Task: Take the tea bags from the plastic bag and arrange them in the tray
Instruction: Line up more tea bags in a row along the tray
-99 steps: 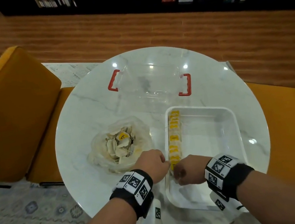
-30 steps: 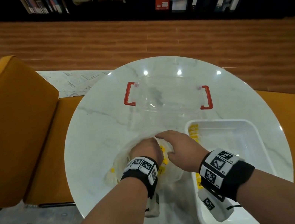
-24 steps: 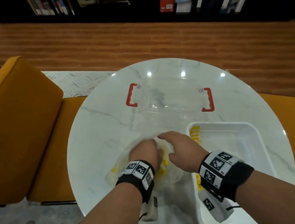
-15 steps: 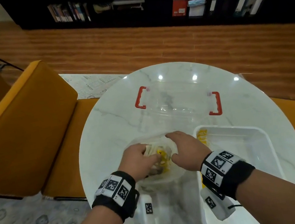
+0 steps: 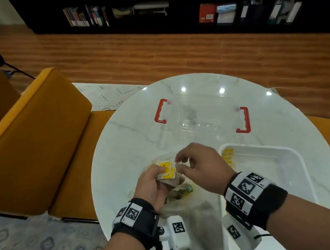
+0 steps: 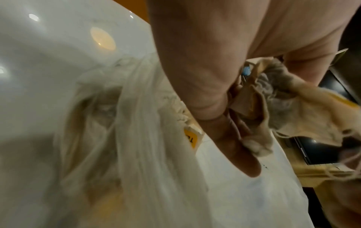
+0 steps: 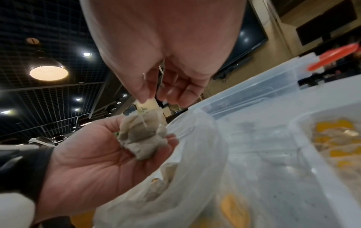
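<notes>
My left hand [image 5: 163,172] grips a bunch of tea bags [image 5: 167,171] with yellow tags, lifted just above the open plastic bag [image 5: 183,200]. The right wrist view shows the bunch [image 7: 142,138] crumpled in the left palm [image 7: 93,162]. My right hand [image 5: 180,162] hovers right beside it, thumb and forefinger [image 7: 142,92] pinching a thin string or tag of one bag. More tea bags lie in the plastic bag [image 6: 126,138]. The white tray [image 5: 296,159] stands to the right with a row of tea bags [image 5: 228,154] along its left wall.
A clear plastic box [image 5: 202,118] with red handles [image 5: 158,112] lies behind the bag and the tray. The round marble table [image 5: 119,145] has orange chairs [image 5: 21,148] at its left and right. Dark bookshelves stand beyond the wooden floor.
Both hands were down in the plastic bag. My left hand has since risen out of it with a bunch of tea bags, and my right hand has come up to the bunch.
</notes>
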The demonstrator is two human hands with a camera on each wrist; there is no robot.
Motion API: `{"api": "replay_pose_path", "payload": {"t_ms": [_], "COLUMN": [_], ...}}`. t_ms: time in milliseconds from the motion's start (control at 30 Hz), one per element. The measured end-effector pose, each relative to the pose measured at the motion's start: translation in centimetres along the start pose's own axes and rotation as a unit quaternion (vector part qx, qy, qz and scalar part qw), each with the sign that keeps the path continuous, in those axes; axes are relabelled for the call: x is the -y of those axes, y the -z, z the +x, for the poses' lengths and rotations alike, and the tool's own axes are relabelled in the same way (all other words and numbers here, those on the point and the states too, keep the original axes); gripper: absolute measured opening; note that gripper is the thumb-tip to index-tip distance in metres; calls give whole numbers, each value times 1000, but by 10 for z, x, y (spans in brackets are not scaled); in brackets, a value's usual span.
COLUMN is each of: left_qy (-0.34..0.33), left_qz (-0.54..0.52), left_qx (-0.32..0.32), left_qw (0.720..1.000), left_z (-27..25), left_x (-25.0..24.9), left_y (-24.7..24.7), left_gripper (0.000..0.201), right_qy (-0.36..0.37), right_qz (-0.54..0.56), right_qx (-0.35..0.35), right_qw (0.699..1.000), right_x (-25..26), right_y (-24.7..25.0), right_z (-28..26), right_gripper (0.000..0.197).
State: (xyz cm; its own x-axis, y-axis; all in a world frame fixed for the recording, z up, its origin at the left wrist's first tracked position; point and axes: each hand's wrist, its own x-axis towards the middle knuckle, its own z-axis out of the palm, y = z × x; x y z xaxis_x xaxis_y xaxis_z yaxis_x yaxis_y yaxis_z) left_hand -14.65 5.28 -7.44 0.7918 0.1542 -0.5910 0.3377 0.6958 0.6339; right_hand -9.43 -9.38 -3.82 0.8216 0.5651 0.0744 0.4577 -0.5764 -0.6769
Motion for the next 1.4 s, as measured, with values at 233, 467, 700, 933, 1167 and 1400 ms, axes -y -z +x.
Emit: {"api": "replay_pose_path", "payload": {"t_ms": [233,467,700,933,1167,1400], "left_qy": [27,99,144,143,122,103], "left_qz": [-39,-6,22,9,-18,11], "left_qx": [-30,19,49,53,29,23], "left_qw": [998,995,988,988,992,994], "left_z": [5,9,12,10,12,4], "left_x": [6,4,0,-1,0,-6], "left_y": [0,5,6,5,6,2], "left_gripper": [26,22,73,82,81,15], "right_qy": [-36,9,19,-19,-56,-70], "right_qz": [-14,-109,-130,-57,47,16], "right_qx": [68,124,119,16,-71,-50], "right_qw": [997,986,984,998,995,996], "right_x": [-2,4,7,16,26,26], "right_y": [-13,-10,-11,-3,15,34], "right_z": [3,8,11,18,19,18], "right_gripper": [10,37,25,19,23,18]}}
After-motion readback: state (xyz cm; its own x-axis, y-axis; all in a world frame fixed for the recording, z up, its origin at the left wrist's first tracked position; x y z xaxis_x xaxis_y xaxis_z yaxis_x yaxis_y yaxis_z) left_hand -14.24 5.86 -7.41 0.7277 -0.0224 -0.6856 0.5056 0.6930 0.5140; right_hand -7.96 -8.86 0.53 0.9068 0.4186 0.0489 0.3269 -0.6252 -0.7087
